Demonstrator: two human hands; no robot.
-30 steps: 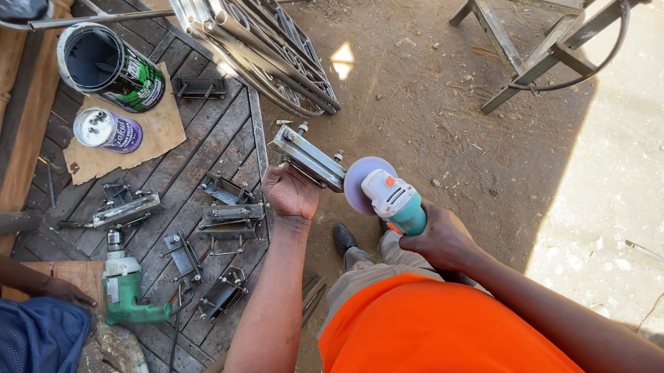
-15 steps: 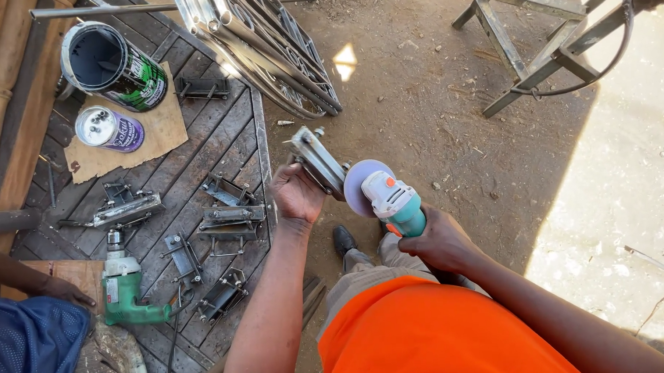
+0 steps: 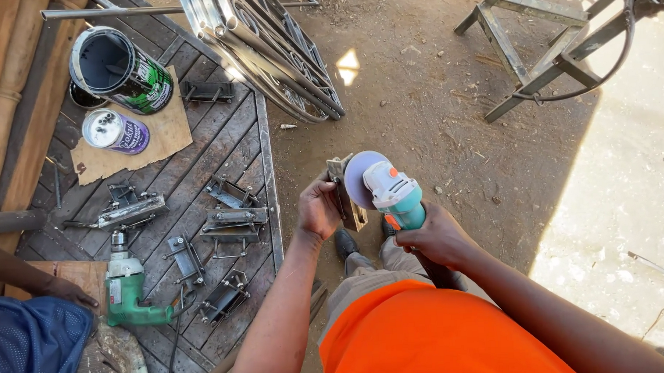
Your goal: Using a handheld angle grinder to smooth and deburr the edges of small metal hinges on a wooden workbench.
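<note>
Grinder (image 3: 391,195) sits gripped in the right hand (image 3: 438,238), disc right up against the metal bracket (image 3: 345,192) that the left hand (image 3: 319,207) is clamped around, held just left of the disc. Further left of that hand, more brackets (image 3: 230,212) and a green drill (image 3: 126,289) lie on the metal gate (image 3: 220,131); paint cans (image 3: 122,69) sit beyond.

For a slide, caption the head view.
Left hand steadies a metal bracket against the angle grinder gripped by the right hand.
</note>
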